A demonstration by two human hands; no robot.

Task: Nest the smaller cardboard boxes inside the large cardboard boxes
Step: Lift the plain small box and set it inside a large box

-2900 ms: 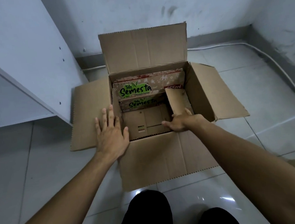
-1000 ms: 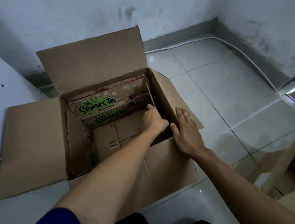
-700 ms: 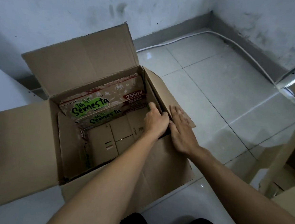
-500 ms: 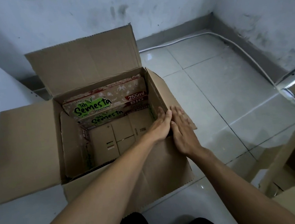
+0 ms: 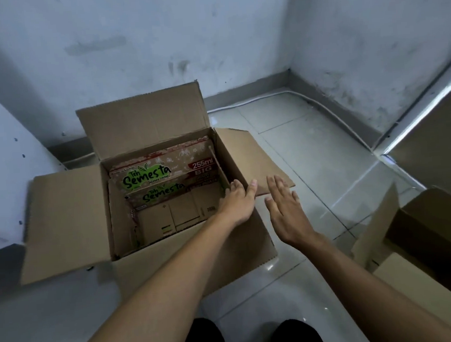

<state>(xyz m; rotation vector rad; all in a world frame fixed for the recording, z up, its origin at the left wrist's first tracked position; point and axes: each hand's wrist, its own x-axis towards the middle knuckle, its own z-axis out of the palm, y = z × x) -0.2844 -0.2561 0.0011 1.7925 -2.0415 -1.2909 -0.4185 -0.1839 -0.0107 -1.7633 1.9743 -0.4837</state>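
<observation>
Print on the nested cartons
"Teh Semesta", "255ml" and "BIG" read on the rear flattened tea carton (image 5: 162,166); "Semesta" repeats on the carton in front (image 5: 164,193).

Large cardboard box (image 5: 172,258) open on tiled floor (image 5: 313,164), printed smaller boxes (image 5: 162,173) inside. Left hand (image 5: 237,203) rests flat at its 3 o'clock wall; right hand (image 5: 285,209) hovers beside, fingers spread.

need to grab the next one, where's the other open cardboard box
In the head view it sits at the lower right: the second cardboard box on the floor, right of the right hand.
</observation>
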